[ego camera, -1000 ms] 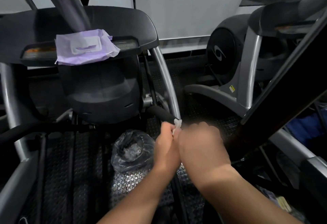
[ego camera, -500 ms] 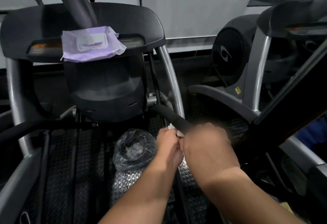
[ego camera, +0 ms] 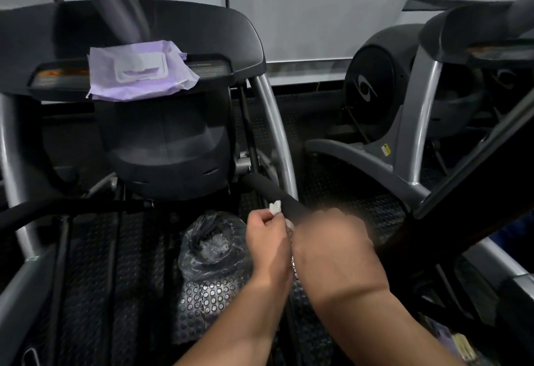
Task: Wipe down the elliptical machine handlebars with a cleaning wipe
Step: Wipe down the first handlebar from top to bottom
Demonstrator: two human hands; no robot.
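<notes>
White wipe (ego camera: 275, 207) bunched up at the black foam handlebar (ego camera: 277, 196), and both hands are right there on it. The left hand (ego camera: 267, 240) has its fingers curled round the wipe, a crumpled tuft poking out above the knuckles and touching the near side of the bar. The right hand (ego camera: 332, 245) sits just beside it, blurred at the fingers; they look folded over the bar's near end, but whether they clamp it or only rest there I cannot tell. A sliver of white shows between the two hands.

Up on the machine's dark console (ego camera: 161, 30) lies a purple pack of wipes (ego camera: 138, 72), flap side up, hanging a little over the front edge. Down on the studded rubber floor mat (ego camera: 202, 302), between the machine's rails, sits a crinkled clear plastic bag (ego camera: 211, 243), just left of the left wrist. A second machine (ego camera: 404, 100) stands off to the right, well apart.
</notes>
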